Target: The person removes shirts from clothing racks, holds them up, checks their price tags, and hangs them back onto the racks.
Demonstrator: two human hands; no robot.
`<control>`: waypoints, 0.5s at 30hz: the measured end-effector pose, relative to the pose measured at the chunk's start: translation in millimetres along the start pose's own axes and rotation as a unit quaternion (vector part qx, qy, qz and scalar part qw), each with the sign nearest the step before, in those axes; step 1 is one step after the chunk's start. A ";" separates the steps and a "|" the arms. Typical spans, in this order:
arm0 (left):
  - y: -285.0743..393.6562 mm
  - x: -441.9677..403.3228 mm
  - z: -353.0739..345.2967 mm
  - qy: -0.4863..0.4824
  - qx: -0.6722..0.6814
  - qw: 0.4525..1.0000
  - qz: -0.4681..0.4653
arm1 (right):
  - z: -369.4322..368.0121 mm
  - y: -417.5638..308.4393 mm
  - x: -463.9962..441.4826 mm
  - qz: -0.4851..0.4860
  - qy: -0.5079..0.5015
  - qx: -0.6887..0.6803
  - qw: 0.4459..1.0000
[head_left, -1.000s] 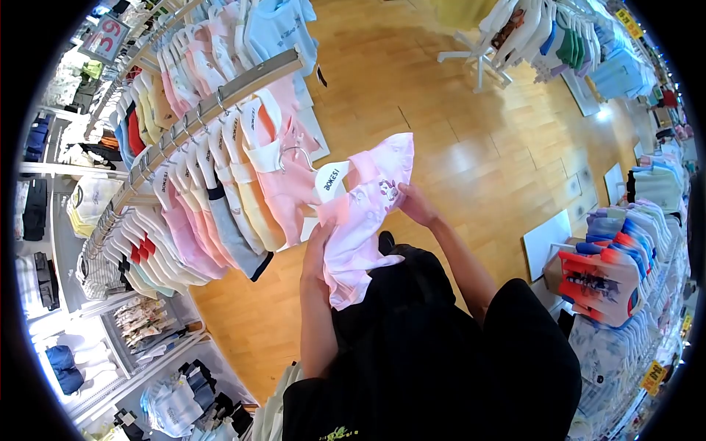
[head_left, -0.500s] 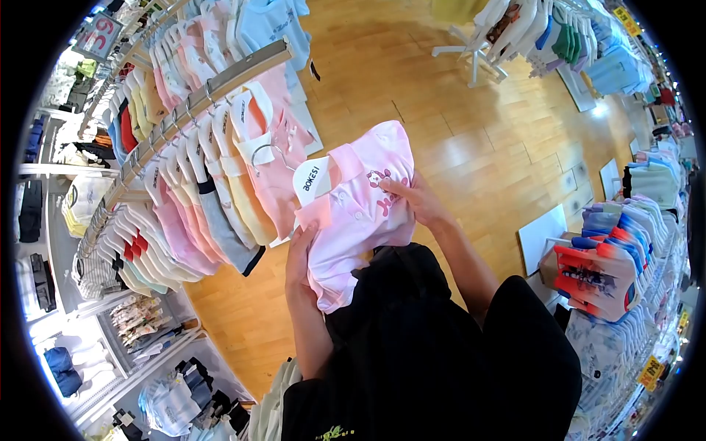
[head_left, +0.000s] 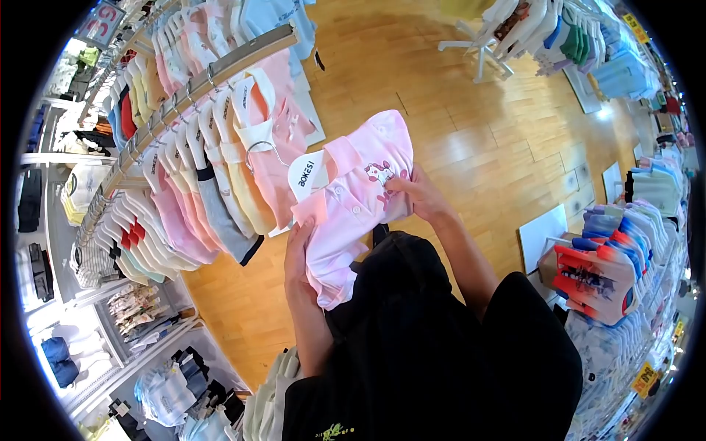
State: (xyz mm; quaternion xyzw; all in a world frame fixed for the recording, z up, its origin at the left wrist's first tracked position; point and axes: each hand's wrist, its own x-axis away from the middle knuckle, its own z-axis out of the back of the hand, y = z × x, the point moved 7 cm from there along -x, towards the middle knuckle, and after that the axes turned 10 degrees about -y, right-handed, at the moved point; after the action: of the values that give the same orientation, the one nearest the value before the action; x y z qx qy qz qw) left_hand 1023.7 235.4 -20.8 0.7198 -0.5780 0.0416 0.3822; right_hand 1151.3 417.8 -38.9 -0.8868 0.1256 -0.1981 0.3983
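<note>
From my end, I've got the pink shirt held out, left hand pinching by the collar, right hand pinching near the print; next move probably calls for both grips.

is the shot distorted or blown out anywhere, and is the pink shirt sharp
Head view: black fills the corners and the clothes rail bows toward the left edge, likely lens distortion; head view: glare whitens part of the wooden floor at upper right, and the lower-left shelving looks nearly blown out; head view: the pink shirt looks fairly sharp, its hanger lettering readable.
</note>
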 end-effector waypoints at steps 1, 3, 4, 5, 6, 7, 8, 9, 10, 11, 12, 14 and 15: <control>0.3 -0.4 2.9 0.002 -0.005 1.000 -0.002 | -1.0 -0.9 -0.9 0.020 -0.005 -0.005 1.000; 1.9 0.3 6.5 0.006 -0.009 1.000 -0.004 | -5.6 -3.3 -0.8 0.038 -0.010 -0.010 0.999; 3.0 0.5 6.4 -0.002 -0.015 1.000 -0.004 | -6.5 -4.3 0.6 0.028 0.006 -0.016 0.999; 3.8 0.5 6.0 -0.010 -0.021 1.000 -0.005 | -8.5 -6.0 2.1 0.018 0.022 -0.022 0.999; 4.0 0.5 6.6 -0.010 -0.021 1.000 -0.004 | -14.0 -9.0 2.3 0.018 0.022 -0.022 0.999; 5.0 0.1 6.0 -0.018 -0.023 1.000 -0.010 | -18.7 -12.9 2.3 0.025 0.034 -0.021 0.999; 5.8 0.0 5.2 -0.025 -0.024 0.999 -0.015 | -21.5 -15.7 2.9 0.032 0.047 -0.021 0.998; 6.0 0.3 5.0 -0.025 -0.024 0.999 -0.014 | -23.8 -16.3 3.7 0.031 0.048 -0.021 0.998; 6.4 0.8 3.7 -0.026 -0.021 0.999 -0.014 | -26.2 -18.0 4.4 0.038 0.043 -0.019 0.998; 6.8 1.3 1.9 -0.027 -0.017 0.999 -0.014 | -27.4 -19.1 4.8 0.045 0.038 -0.017 0.998; 7.1 2.2 -1.2 -0.027 -0.018 0.999 -0.014 | -26.1 -18.4 4.7 0.045 0.038 -0.017 0.998; 9.3 4.3 -8.3 -0.025 -0.019 0.999 -0.027 | -22.6 -14.4 2.9 0.037 0.030 -0.012 0.999; 9.1 4.3 -9.9 -0.025 -0.020 0.999 -0.026 | -20.2 -12.7 2.0 0.037 0.030 -0.012 0.999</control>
State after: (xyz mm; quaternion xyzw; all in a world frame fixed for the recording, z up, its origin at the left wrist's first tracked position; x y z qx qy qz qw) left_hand 1021.0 237.5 -7.1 0.7279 -0.5690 0.0022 0.3826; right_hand 1144.8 412.1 -16.6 -0.8799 0.1728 -0.2081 0.3907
